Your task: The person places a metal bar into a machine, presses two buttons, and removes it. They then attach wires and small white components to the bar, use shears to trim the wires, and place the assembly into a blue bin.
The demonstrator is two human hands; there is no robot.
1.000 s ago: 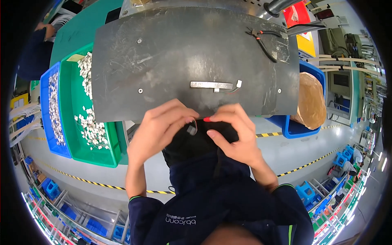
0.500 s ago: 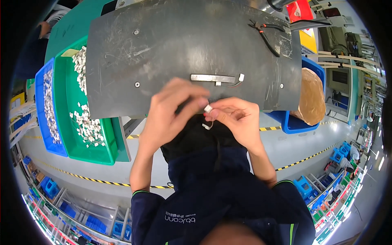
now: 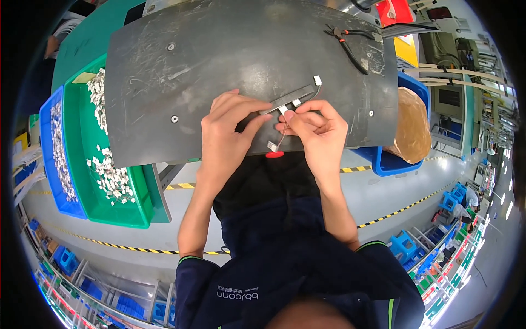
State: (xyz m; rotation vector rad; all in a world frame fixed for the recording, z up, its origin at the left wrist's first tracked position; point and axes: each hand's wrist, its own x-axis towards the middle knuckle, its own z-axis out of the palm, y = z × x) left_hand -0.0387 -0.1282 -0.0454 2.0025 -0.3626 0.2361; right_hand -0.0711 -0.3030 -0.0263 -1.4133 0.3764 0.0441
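Note:
My left hand (image 3: 227, 134) rests on the dark grey work mat (image 3: 219, 55), its fingertips pressing the near end of a slim grey metal bar (image 3: 289, 97). My right hand (image 3: 318, 131) pinches a small white connector (image 3: 283, 110) against that bar. A thin wire runs down from the fingers to a small white piece (image 3: 272, 146) and a red tip (image 3: 274, 154) at the mat's near edge. Another white connector (image 3: 317, 80) sits at the bar's far end.
A green bin (image 3: 90, 164) with several small white parts stands to the left, a blue bin (image 3: 55, 148) beside it. Black pliers (image 3: 350, 46) with red handles lie at the mat's far right. A blue bin with a brown bag (image 3: 411, 123) is to the right.
Both hands have moved from my lap up onto the mat. They now hold the wired white connector against the metal bar, which is tilted rather than level.

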